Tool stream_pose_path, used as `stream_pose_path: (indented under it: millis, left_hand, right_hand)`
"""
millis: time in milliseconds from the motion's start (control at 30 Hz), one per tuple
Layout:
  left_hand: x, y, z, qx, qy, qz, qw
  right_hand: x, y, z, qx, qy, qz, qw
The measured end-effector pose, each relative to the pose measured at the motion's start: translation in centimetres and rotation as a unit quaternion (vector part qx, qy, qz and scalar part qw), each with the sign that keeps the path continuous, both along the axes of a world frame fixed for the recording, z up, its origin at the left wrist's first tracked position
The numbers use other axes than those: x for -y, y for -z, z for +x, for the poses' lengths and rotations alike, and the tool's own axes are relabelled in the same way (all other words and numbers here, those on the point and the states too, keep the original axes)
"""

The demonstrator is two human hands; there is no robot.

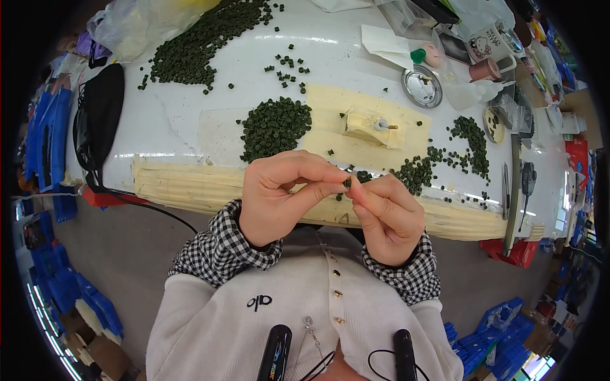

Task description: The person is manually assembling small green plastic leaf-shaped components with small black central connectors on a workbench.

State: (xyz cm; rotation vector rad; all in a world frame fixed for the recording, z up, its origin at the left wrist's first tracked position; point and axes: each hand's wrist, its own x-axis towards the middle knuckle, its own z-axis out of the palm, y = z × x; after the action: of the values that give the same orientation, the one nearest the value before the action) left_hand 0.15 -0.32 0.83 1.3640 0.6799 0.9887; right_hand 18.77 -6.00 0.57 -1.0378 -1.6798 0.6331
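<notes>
Head cam: L hand [268, 193] has a tiny dk green piece [347, 183] pinched, R hand [390, 219] touching its right side, can't tell if gripping, long axis 2 small 2 read.

Dark-green pieces [276, 130], black-and-white checked cuffs [225, 238], cream top [216, 324], pale-yellow tape [178, 180], white table [346, 54]

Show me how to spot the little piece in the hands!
Find the white table, then its near edge, where the left hand and right hand come together. Right between them is a small, dark green piece. Similar bits lie on the table; this one is held up.
</notes>
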Motion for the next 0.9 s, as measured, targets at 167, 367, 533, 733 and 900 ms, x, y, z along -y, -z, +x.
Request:
stream_pose_path:
  millis: [167,367,533,733,900]
  left_hand:
    - [0.0,0.1,0.0,0.004,0.003,-0.002,1.000]
    - [0.0,-0.2,-0.1,0.008,0.009,0.002,1.000]
    - [0.1,-0.2,-0.2,0.020,0.011,0.004,1.000]
    - [0.1,-0.2,-0.2,0.022,0.018,-0.002,1.000]
    - [-0.1,0.1,-0.6,-0.083,0.029,0.054,0.995]
  right_hand:
    - [0.0,0.0,0.0,-0.007,-0.007,0.000,1.000]
    - [0.0,0.3,0.2,-0.027,-0.024,-0.007,0.999]
    - [-0.1,0.4,0.4,-0.037,-0.036,-0.008,0.999]
    - [-0.1,0.4,0.5,-0.039,-0.039,-0.006,0.998]
    - [0.2,-0.3,2.1,-0.005,0.096,-0.044,0.994]
